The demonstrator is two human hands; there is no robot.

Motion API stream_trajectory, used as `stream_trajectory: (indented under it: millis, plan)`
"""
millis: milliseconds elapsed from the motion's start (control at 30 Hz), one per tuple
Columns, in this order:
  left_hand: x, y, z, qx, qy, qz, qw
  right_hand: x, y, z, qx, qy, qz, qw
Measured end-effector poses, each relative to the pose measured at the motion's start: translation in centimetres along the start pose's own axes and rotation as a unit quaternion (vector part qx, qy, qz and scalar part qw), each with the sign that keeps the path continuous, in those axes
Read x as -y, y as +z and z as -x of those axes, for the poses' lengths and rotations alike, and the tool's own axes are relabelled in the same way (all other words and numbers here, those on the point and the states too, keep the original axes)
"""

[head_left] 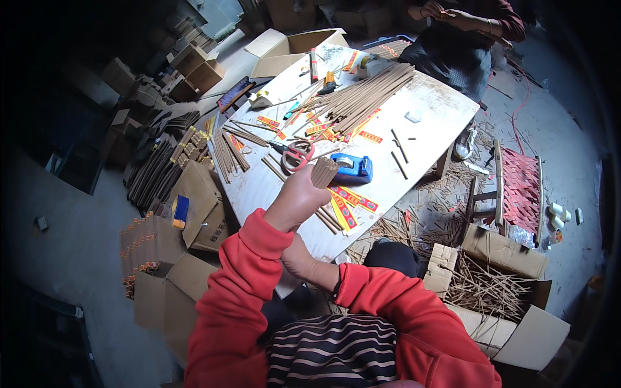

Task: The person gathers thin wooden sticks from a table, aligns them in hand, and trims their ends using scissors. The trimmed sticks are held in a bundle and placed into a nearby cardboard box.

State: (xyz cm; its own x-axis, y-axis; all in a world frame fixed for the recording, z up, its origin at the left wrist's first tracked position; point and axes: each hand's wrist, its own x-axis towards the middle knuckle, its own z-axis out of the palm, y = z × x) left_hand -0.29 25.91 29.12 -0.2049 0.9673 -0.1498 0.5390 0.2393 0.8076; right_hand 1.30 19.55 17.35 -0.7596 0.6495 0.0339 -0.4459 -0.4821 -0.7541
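My left hand (296,199) is wrapped round a bundle of brown incense sticks (325,171), whose ends point up and away over the near part of the white table (424,107). Close below it, my right hand (299,257) reaches in under the left wrist, its fingers hidden. Just past the bundle stands a blue tape dispenser (354,169). Scissors with pink handles (297,156) lie beside the bundle, on its left. Red and yellow paper labels (352,199) are spread on the tabletop to the right of my left hand.
A fan of loose sticks (372,97) covers the far side of the table. Opposite, a person's hands (446,14) are at work. An open carton of broken sticks (485,288) stands at right, near a red woven chair (519,187). Cartons (204,207) and bundled sticks (171,158) crowd the left.
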Motion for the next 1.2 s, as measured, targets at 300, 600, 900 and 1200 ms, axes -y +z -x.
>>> stream_trajectory:
  millis: [300,600,900,1200]
  plan:
    - [-1.6,0.3,-0.2,0.021,-0.015,0.034,0.999,1.3,0.1,0.3,0.026,-0.060,-0.044,0.997]
    - [-1.4,0.1,0.1,0.013,-0.018,-0.011,1.000,2.0,0.4,0.9,0.040,-0.081,0.008,0.996]
    - [-4.6,-1.0,3.2,-0.036,0.031,0.033,0.998,2.8,0.0,1.0,0.050,-0.083,0.033,0.995]
    - [-8.5,-4.6,8.8,-0.149,0.309,0.031,0.939,7.5,-0.9,1.5,0.036,-0.173,0.268,0.947]
